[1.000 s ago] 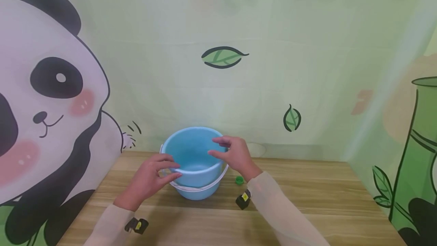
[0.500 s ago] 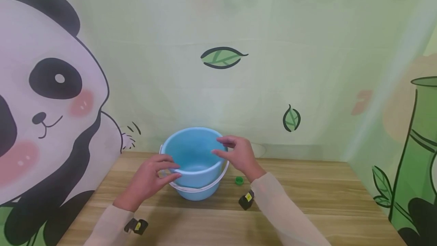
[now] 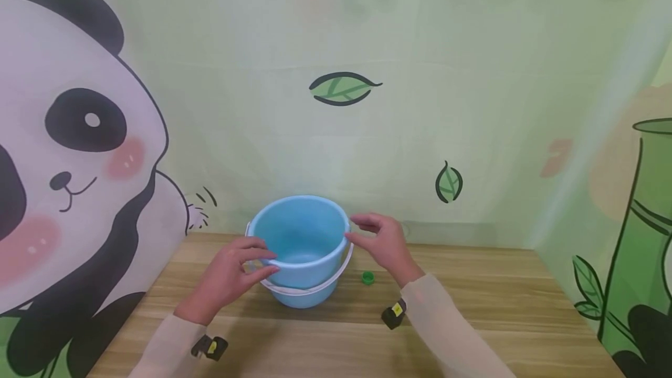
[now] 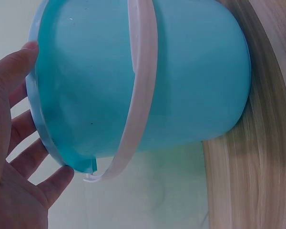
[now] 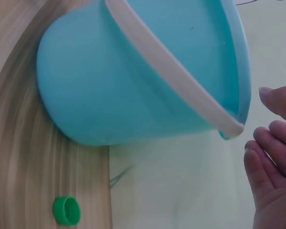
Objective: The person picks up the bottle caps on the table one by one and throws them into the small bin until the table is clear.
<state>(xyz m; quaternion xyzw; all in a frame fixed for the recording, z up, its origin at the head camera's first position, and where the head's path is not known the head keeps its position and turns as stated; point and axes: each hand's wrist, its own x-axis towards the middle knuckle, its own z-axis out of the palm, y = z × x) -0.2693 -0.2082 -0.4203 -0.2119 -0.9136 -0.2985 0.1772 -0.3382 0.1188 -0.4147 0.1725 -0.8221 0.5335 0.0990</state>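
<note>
A light blue bucket (image 3: 299, 277) stands upright on the wooden table, its white handle (image 4: 144, 86) hanging down across the near side. In the head view my left hand (image 3: 228, 273) holds the left front of the rim, thumb outside and fingers reaching over it. The left wrist view shows that thumb (image 4: 19, 62) against the rim and the other fingers spread along it. Just off the right side of the rim is my right hand (image 3: 385, 244), its fingers loosely bent with nothing between them. A gap shows between it and the bucket in the right wrist view.
A small green bottle cap (image 3: 368, 277) lies on the table (image 3: 472, 290) to the right of the bucket. Behind the table rises a cloth backdrop (image 3: 399, 133) printed with a panda, leaves and bamboo. Each wrist wears a small black camera.
My right hand has moved right, from over the bucket's right rim to just outside it. My left hand and the bucket have stayed in place.
</note>
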